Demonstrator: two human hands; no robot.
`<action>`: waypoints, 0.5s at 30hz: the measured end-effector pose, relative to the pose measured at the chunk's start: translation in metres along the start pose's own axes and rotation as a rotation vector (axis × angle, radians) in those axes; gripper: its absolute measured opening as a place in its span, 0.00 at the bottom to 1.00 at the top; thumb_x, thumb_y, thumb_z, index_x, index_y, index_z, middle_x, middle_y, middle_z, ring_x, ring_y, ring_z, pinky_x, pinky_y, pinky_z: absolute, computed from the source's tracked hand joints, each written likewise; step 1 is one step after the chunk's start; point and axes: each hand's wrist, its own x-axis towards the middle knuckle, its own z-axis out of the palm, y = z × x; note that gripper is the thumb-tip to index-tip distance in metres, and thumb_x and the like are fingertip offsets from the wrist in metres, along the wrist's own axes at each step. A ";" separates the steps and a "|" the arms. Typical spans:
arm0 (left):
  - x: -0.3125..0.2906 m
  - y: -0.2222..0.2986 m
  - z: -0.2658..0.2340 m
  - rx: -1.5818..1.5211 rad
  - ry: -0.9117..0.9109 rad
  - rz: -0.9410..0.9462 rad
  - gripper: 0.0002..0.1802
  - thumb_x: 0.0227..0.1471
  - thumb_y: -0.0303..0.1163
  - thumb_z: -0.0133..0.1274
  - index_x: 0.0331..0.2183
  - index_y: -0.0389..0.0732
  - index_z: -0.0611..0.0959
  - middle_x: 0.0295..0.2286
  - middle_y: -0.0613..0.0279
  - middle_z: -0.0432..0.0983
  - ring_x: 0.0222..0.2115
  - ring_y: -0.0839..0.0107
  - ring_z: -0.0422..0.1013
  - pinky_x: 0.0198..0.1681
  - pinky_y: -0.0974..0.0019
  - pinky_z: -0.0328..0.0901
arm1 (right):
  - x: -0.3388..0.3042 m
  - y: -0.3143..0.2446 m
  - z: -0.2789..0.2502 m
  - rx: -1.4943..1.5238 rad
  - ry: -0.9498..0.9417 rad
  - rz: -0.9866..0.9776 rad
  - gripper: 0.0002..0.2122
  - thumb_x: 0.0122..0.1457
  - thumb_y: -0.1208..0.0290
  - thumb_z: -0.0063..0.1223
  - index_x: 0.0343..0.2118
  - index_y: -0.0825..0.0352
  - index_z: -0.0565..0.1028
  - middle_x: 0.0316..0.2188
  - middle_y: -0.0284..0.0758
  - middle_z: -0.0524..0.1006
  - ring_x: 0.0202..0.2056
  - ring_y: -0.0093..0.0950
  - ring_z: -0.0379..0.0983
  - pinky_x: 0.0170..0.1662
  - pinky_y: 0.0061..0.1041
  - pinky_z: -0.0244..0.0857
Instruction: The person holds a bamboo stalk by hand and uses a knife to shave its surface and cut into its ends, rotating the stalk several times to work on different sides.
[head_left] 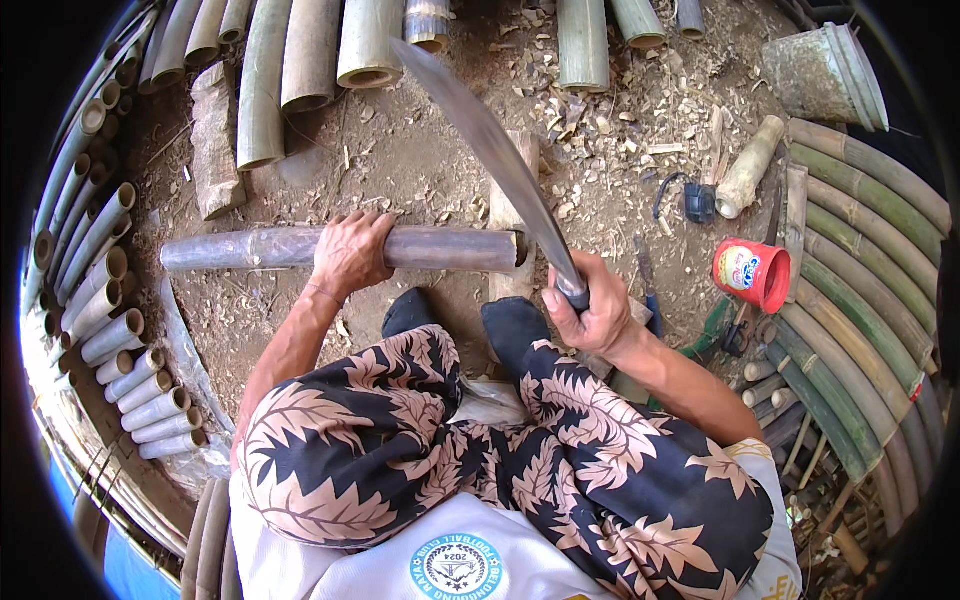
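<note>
A dark brownish bamboo pole (455, 248) lies crosswise in front of my feet, its right end resting over a wooden block (512, 190). My left hand (352, 252) is wrapped over the pole's middle from above. In my right hand (594, 308) is the handle of a machete (490, 140), to the right of the pole's end. The long curved blade is raised and points away to the upper left, slightly blurred. It is apart from the pole's cut end. My fingers hide most of the handle.
Cut bamboo tubes (310, 60) stand along the far side, with more stacked at the left (100, 230). Bamboo poles (860, 250) line the right. A red tin (750, 275), a knife (648, 285), a bamboo piece (750, 168) and a dirty bucket (825, 75) lie right. Chips litter the ground.
</note>
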 end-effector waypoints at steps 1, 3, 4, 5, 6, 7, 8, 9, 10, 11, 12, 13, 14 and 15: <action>0.000 0.001 0.001 -0.004 0.024 0.000 0.32 0.30 0.36 0.66 0.44 0.45 0.77 0.36 0.58 0.77 0.42 0.58 0.74 0.49 0.56 0.68 | -0.011 0.021 0.002 -0.157 -0.180 0.144 0.15 0.62 0.63 0.55 0.40 0.70 0.68 0.17 0.45 0.74 0.19 0.38 0.76 0.23 0.35 0.69; 0.001 0.004 -0.001 0.022 0.009 -0.003 0.31 0.31 0.36 0.66 0.44 0.46 0.77 0.36 0.58 0.77 0.42 0.58 0.74 0.48 0.54 0.68 | -0.021 0.057 0.001 -0.470 -0.544 0.440 0.15 0.63 0.62 0.54 0.40 0.70 0.67 0.16 0.44 0.73 0.18 0.38 0.75 0.22 0.35 0.69; 0.000 0.005 0.001 0.019 0.016 0.002 0.31 0.31 0.36 0.65 0.44 0.46 0.77 0.36 0.58 0.77 0.42 0.58 0.74 0.48 0.54 0.67 | -0.024 0.063 -0.002 -0.449 -0.499 0.395 0.15 0.64 0.61 0.51 0.39 0.69 0.66 0.15 0.41 0.73 0.17 0.38 0.74 0.22 0.35 0.69; 0.002 0.004 0.003 0.024 0.030 -0.007 0.31 0.31 0.35 0.65 0.44 0.46 0.77 0.36 0.58 0.77 0.42 0.58 0.74 0.48 0.54 0.67 | -0.012 0.062 -0.005 -0.350 -0.461 0.355 0.15 0.64 0.60 0.51 0.39 0.70 0.66 0.16 0.41 0.73 0.17 0.38 0.75 0.22 0.36 0.69; -0.004 0.002 0.007 0.037 0.076 -0.007 0.31 0.32 0.35 0.65 0.44 0.45 0.77 0.37 0.59 0.77 0.43 0.59 0.74 0.48 0.55 0.67 | -0.003 0.045 -0.006 -0.238 -0.432 0.335 0.15 0.65 0.60 0.51 0.39 0.70 0.66 0.16 0.41 0.74 0.17 0.39 0.75 0.22 0.36 0.69; -0.008 0.004 0.011 0.025 0.077 0.003 0.30 0.32 0.36 0.66 0.43 0.45 0.77 0.37 0.59 0.77 0.42 0.59 0.74 0.48 0.54 0.67 | 0.003 0.023 -0.011 -0.138 -0.399 0.335 0.16 0.65 0.59 0.50 0.38 0.70 0.66 0.17 0.42 0.74 0.17 0.39 0.75 0.22 0.37 0.69; -0.008 0.002 0.008 0.029 0.101 0.000 0.29 0.32 0.36 0.66 0.42 0.45 0.77 0.36 0.59 0.77 0.42 0.60 0.74 0.48 0.54 0.67 | 0.013 0.003 -0.017 -0.147 -0.415 0.357 0.17 0.64 0.58 0.51 0.41 0.71 0.67 0.20 0.43 0.75 0.17 0.40 0.75 0.23 0.37 0.69; -0.009 0.003 0.008 0.027 0.113 0.008 0.28 0.33 0.36 0.66 0.41 0.45 0.77 0.35 0.60 0.77 0.42 0.60 0.74 0.48 0.53 0.67 | 0.016 -0.009 -0.008 -0.061 -0.133 0.102 0.18 0.64 0.58 0.52 0.42 0.71 0.67 0.23 0.44 0.76 0.17 0.38 0.75 0.21 0.35 0.69; -0.008 0.002 0.009 0.043 0.147 0.030 0.28 0.33 0.36 0.66 0.41 0.45 0.77 0.35 0.60 0.77 0.41 0.60 0.74 0.48 0.53 0.67 | 0.010 -0.007 -0.004 -0.022 -0.065 0.044 0.17 0.64 0.59 0.53 0.42 0.71 0.68 0.23 0.44 0.77 0.18 0.38 0.76 0.22 0.36 0.70; -0.005 0.004 0.008 0.041 0.145 0.034 0.28 0.33 0.36 0.66 0.41 0.45 0.77 0.35 0.60 0.77 0.41 0.60 0.74 0.48 0.53 0.67 | 0.003 0.002 0.001 0.013 0.005 -0.024 0.16 0.63 0.61 0.54 0.41 0.70 0.68 0.23 0.45 0.77 0.19 0.39 0.76 0.23 0.36 0.71; -0.005 0.006 0.007 0.041 0.140 0.038 0.28 0.33 0.36 0.65 0.41 0.45 0.77 0.35 0.60 0.77 0.41 0.60 0.74 0.48 0.53 0.67 | -0.011 0.026 0.004 -0.169 -0.124 0.047 0.15 0.63 0.61 0.54 0.41 0.70 0.68 0.23 0.45 0.77 0.19 0.40 0.77 0.24 0.38 0.71; -0.003 0.007 0.005 0.041 0.139 0.041 0.27 0.33 0.36 0.65 0.41 0.45 0.77 0.35 0.60 0.77 0.41 0.60 0.74 0.48 0.53 0.67 | -0.023 0.054 0.003 -0.353 -0.250 0.115 0.15 0.63 0.62 0.54 0.40 0.70 0.68 0.22 0.45 0.77 0.20 0.41 0.77 0.24 0.39 0.72; -0.002 0.006 0.005 0.038 0.073 0.010 0.34 0.29 0.36 0.68 0.44 0.45 0.77 0.37 0.61 0.77 0.43 0.60 0.74 0.49 0.55 0.67 | -0.012 0.062 0.002 -0.415 -0.573 0.544 0.15 0.63 0.61 0.53 0.40 0.70 0.68 0.20 0.46 0.77 0.21 0.42 0.78 0.24 0.39 0.71; -0.001 0.006 0.008 0.039 0.115 0.009 0.34 0.29 0.36 0.68 0.44 0.45 0.77 0.37 0.61 0.77 0.43 0.60 0.74 0.49 0.55 0.67 | -0.009 0.063 0.000 -0.367 -0.523 0.473 0.15 0.63 0.61 0.53 0.40 0.71 0.68 0.19 0.45 0.77 0.20 0.42 0.78 0.24 0.39 0.70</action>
